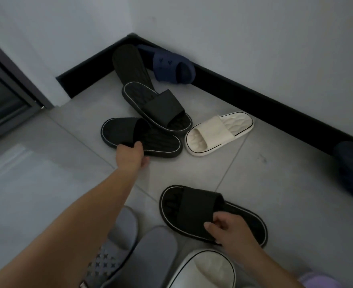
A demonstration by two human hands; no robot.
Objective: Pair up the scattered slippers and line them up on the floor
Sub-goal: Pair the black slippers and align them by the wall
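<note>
Fingers curled round the straps, the left hand holds the far black slide mid-floor and the right hand the near black slide, so pairing looks barely begun: a cream slide, a navy slide, a third black slide and an overturned black slide lie scattered toward the wall corner.

A corner slipper sits against the baseboard, with an overturned slipper just left of it. A middle slipper overlaps the overturned slipper's near end. In front of it and touching it lies the front slipper, gripped by the left hand. A side slipper lies just to the right. Nearer and well apart, the nearest slipper lies under the right hand.
</note>
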